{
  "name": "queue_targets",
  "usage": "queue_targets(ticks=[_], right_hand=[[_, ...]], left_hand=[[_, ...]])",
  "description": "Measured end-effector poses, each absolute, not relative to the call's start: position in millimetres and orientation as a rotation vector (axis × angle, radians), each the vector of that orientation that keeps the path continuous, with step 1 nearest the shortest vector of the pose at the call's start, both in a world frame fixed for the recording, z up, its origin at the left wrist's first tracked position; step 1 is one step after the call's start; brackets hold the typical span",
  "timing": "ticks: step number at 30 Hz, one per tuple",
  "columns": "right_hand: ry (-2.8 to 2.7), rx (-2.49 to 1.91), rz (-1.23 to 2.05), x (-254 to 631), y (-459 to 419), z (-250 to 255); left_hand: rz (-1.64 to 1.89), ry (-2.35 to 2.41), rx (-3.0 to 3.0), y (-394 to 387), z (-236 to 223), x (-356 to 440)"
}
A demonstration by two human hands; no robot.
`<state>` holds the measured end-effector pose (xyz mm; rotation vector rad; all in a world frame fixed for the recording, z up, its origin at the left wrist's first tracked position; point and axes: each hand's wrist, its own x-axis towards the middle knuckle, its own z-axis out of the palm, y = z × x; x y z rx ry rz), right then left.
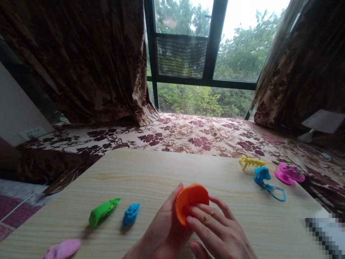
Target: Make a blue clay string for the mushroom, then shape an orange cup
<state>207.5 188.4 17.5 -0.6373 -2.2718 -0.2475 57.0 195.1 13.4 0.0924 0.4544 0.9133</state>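
An orange piece of modelling clay [192, 196], shaped like a shallow bowl, is held up over the table in front of me. My left hand [168, 223] cups it from the left and below, with the thumb along its rim. The fingers of my right hand [218, 226] reach into the hollow and press on its inner wall, while one finger lies at the right rim. The underside of the clay is hidden by my hands. To the left lie a small blue clay lump [130, 215], a green clay roll [102, 212] and a pink clay piece [63, 249].
At the table's [129, 172] back right stand a yellow clay figure [252, 163], a blue clay figure [262, 174] with a loop, and a pink clay figure [289, 173] with green dots. A blurred pale object [327, 232] sits at the right edge. Beyond is a flowered window seat [194, 135].
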Motion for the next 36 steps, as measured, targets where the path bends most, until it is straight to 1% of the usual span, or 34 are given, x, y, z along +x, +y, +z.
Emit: queue_targets(ticks=[5, 9, 14, 20, 27, 33, 36], right_hand=[[-2.317, -0.633, -0.284, 204.0, 188.9, 12.3], [-2.323, -0.659, -0.284, 201.1, 187.9, 4.9], [-2.178, -0.712, -0.234, 195.1, 186.4, -7.2], [-2.245, -0.659, -0.250, 197.7, 185.0, -2.0], [-2.220, -0.687, -0.193, 196.3, 182.1, -2.7], [-2.223, -0.696, -0.307, 201.9, 184.7, -0.8], [-2.240, -0.725, -0.343, 202.7, 184.9, -1.2]], left_hand=[[0.875, 0.421, 0.102, 194.5, 3.6, 60.3], [0.933, 0.445, 0.102, 194.9, 3.7, 62.2], [0.845, 0.473, 0.121, 194.5, 6.8, 62.3], [0.866, 0.446, 0.180, 194.9, 4.6, 62.2], [0.818, 0.429, 0.188, 193.7, 4.7, 61.5], [0.885, 0.403, 0.107, 192.8, 4.6, 63.5], [0.863, 0.392, 0.114, 193.2, 4.4, 66.1]])
